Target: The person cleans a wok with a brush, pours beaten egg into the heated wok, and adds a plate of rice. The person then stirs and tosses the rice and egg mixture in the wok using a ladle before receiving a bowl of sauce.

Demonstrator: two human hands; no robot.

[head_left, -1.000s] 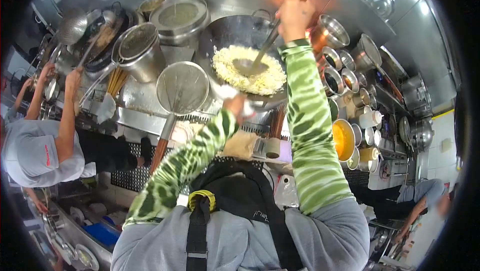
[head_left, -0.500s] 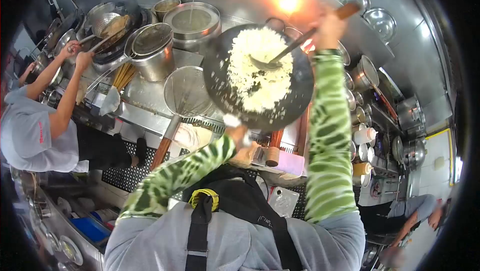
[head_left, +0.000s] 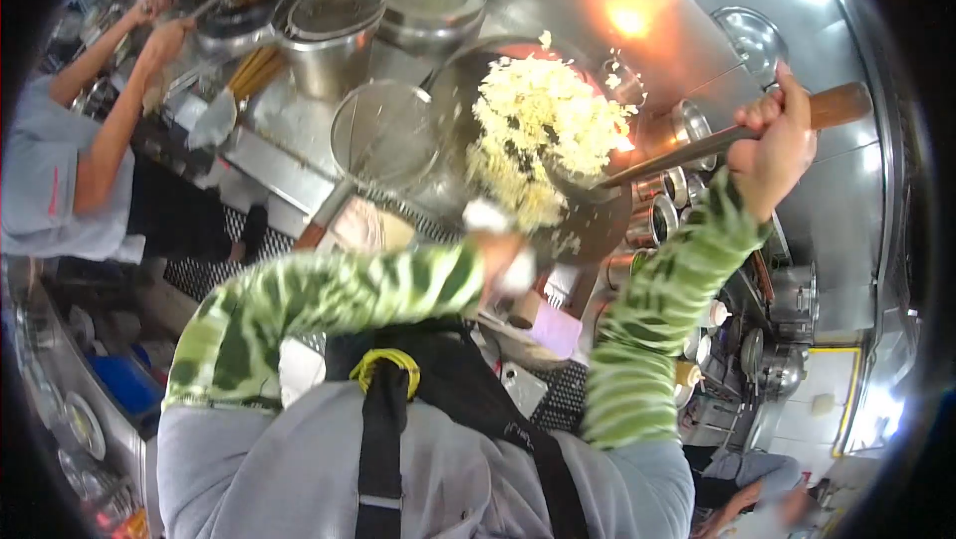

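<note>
A dark wok (head_left: pixel 605 228) is tilted over the stove, with pale yellow fried rice (head_left: pixel 543 106) flying up and spread across it. Some grains are in the air past its far right rim. My left hand (head_left: pixel 498 258), blurred, is closed at the wok's near edge with a white cloth (head_left: pixel 485 215) around the grip; the handle itself is hidden. My right hand (head_left: pixel 775 153) wraps round the wooden-ended handle of a ladle (head_left: pixel 667 158). The ladle's bowl lies at the right side of the rice, partly covered by it.
A round mesh strainer (head_left: pixel 386 136) lies left of the wok. Behind it stand a steel pot (head_left: pixel 324 56) and a wider lidded pot (head_left: pixel 428 6). Flame glows along the wok's far right side. At left, a co-worker's hands (head_left: pixel 159 36) work another pan. Metal bowls (head_left: pixel 749 36) line the right wall.
My right hand has swung right and nearer, drawing the ladle toward the wok's right side. The wok has tilted, and the rice has gone from lying in it to being tossed up.
</note>
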